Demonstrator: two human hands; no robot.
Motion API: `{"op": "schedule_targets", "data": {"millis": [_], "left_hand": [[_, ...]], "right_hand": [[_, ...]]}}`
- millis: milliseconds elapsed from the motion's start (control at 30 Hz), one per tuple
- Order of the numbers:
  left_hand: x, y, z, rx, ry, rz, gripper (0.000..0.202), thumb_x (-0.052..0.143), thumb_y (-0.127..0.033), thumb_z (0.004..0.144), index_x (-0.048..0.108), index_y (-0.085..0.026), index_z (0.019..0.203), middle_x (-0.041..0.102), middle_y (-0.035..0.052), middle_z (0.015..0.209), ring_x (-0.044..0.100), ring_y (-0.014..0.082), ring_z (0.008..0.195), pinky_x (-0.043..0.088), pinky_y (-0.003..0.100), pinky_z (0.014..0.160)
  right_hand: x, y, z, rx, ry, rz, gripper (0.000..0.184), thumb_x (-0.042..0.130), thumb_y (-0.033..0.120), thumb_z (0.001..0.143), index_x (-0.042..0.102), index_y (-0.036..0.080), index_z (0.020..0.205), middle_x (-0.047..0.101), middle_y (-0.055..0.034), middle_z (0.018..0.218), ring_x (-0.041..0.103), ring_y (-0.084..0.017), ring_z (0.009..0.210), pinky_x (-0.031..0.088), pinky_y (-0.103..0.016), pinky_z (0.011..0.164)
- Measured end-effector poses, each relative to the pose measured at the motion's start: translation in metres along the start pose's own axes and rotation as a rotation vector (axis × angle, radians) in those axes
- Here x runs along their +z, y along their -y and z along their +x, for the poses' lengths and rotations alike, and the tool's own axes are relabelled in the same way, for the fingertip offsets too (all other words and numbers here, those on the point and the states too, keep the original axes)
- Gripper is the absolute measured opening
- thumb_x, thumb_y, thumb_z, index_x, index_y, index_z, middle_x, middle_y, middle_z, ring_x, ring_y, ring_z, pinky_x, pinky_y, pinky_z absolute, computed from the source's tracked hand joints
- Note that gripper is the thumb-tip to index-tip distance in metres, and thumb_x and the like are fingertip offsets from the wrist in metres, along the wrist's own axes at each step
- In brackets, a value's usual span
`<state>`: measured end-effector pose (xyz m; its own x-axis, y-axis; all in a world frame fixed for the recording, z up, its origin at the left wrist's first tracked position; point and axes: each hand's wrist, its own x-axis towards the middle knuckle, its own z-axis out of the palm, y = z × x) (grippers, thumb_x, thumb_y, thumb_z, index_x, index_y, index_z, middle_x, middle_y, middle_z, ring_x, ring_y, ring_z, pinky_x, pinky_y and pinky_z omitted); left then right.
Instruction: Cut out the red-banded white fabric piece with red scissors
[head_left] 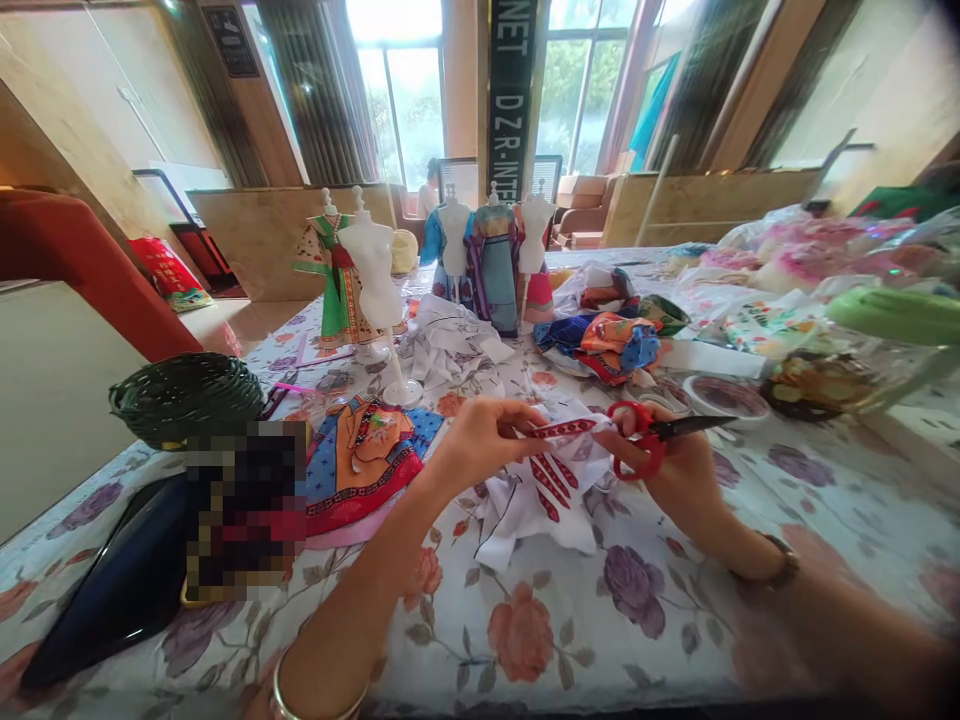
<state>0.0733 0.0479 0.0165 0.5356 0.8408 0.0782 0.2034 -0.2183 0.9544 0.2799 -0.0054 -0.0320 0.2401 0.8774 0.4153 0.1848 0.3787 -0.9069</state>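
My left hand [480,438] pinches a narrow red-patterned strip [564,428] that belongs to a white printed cloth [541,498] lying on the flowered tablecloth [525,620]. My right hand [675,470] grips red-handled scissors [651,436], whose dark blades point right, away from the strip. Both hands are closed and meet above the cloth, near the table's middle.
A bare white mini mannequin [377,275] stands behind, with dressed ones [491,255] further back. An orange-blue printed piece [360,460] lies left, beside a dark woven basket [187,395] and a black case [112,590]. Colourful fabric scraps [611,345] and containers crowd the right.
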Motion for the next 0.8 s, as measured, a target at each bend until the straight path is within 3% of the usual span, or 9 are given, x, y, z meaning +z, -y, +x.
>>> {"op": "schedule_targets", "data": {"millis": [133, 233, 367, 433, 500, 567, 700, 800], "left_hand": [[-0.005, 0.001, 0.003, 0.028, -0.201, 0.022, 0.005, 0.074, -0.016, 0.070, 0.075, -0.018, 0.074, 0.062, -0.0049, 0.051, 0.049, 0.0054, 0.039, 0.038, 0.018, 0.042], [-0.005, 0.002, 0.005, 0.079, -0.326, 0.020, 0.008, 0.068, -0.015, 0.075, 0.076, -0.017, 0.077, 0.063, -0.0035, 0.049, 0.055, 0.0088, 0.040, 0.044, 0.020, 0.043], [-0.003, -0.001, 0.003, 0.253, -0.476, 0.031, 0.010, 0.065, -0.017, 0.081, 0.075, -0.019, 0.084, 0.076, 0.0027, 0.082, 0.071, 0.0152, 0.074, 0.057, 0.027, 0.072], [-0.002, -0.004, 0.001, 0.363, -0.516, 0.054, 0.011, 0.065, -0.017, 0.082, 0.074, -0.021, 0.085, 0.075, 0.0024, 0.098, 0.070, 0.0161, 0.093, 0.055, 0.029, 0.087], [-0.003, -0.005, 0.000, 0.447, -0.527, 0.177, 0.013, 0.065, -0.014, 0.082, 0.074, -0.023, 0.085, 0.074, 0.0015, 0.104, 0.068, 0.0159, 0.100, 0.054, 0.030, 0.093], [-0.004, -0.003, 0.001, 0.465, -0.513, 0.340, 0.017, 0.065, -0.008, 0.079, 0.074, -0.023, 0.082, 0.076, 0.0013, 0.097, 0.069, 0.0163, 0.093, 0.056, 0.031, 0.088], [-0.003, 0.006, 0.004, 0.395, -0.441, 0.503, 0.024, 0.069, 0.001, 0.069, 0.075, -0.022, 0.072, 0.074, -0.0010, 0.071, 0.070, 0.0155, 0.064, 0.058, 0.028, 0.064], [-0.001, 0.010, 0.005, 0.405, -0.428, 0.565, 0.017, 0.078, -0.007, 0.066, 0.076, -0.021, 0.077, 0.074, 0.0006, 0.074, 0.068, 0.0136, 0.059, 0.056, 0.024, 0.056]], "right_hand": [[0.001, 0.000, -0.002, 0.009, 0.043, -0.050, 0.035, 0.081, 0.041, 0.069, 0.052, 0.023, 0.064, 0.059, -0.0002, 0.075, 0.060, -0.020, 0.078, 0.048, -0.031, 0.068], [0.002, 0.001, -0.005, 0.038, 0.106, -0.072, 0.034, 0.082, 0.041, 0.069, 0.053, 0.023, 0.065, 0.062, 0.0000, 0.076, 0.062, -0.020, 0.079, 0.050, -0.030, 0.070], [0.003, 0.005, -0.010, 0.050, 0.151, -0.067, 0.032, 0.078, 0.040, 0.073, 0.052, 0.023, 0.065, 0.064, -0.0006, 0.077, 0.063, -0.020, 0.080, 0.050, -0.029, 0.069], [0.004, 0.006, -0.011, 0.033, 0.133, -0.043, 0.031, 0.078, 0.038, 0.074, 0.052, 0.023, 0.067, 0.066, -0.0016, 0.080, 0.063, -0.020, 0.081, 0.050, -0.030, 0.068], [0.005, 0.006, -0.011, 0.021, 0.121, -0.047, 0.030, 0.077, 0.038, 0.075, 0.052, 0.023, 0.068, 0.067, -0.0020, 0.082, 0.062, -0.020, 0.079, 0.049, -0.031, 0.066], [0.005, 0.005, -0.010, 0.012, 0.118, -0.088, 0.029, 0.075, 0.039, 0.076, 0.051, 0.023, 0.068, 0.066, -0.0019, 0.081, 0.061, -0.020, 0.078, 0.049, -0.031, 0.066], [0.006, 0.004, -0.007, 0.024, 0.123, -0.153, 0.030, 0.073, 0.039, 0.076, 0.050, 0.022, 0.068, 0.062, -0.0020, 0.077, 0.059, -0.021, 0.078, 0.047, -0.032, 0.066], [0.006, 0.005, -0.007, 0.057, 0.152, -0.137, 0.028, 0.072, 0.038, 0.077, 0.051, 0.022, 0.070, 0.061, -0.0022, 0.081, 0.057, -0.019, 0.075, 0.046, -0.030, 0.061]]}}
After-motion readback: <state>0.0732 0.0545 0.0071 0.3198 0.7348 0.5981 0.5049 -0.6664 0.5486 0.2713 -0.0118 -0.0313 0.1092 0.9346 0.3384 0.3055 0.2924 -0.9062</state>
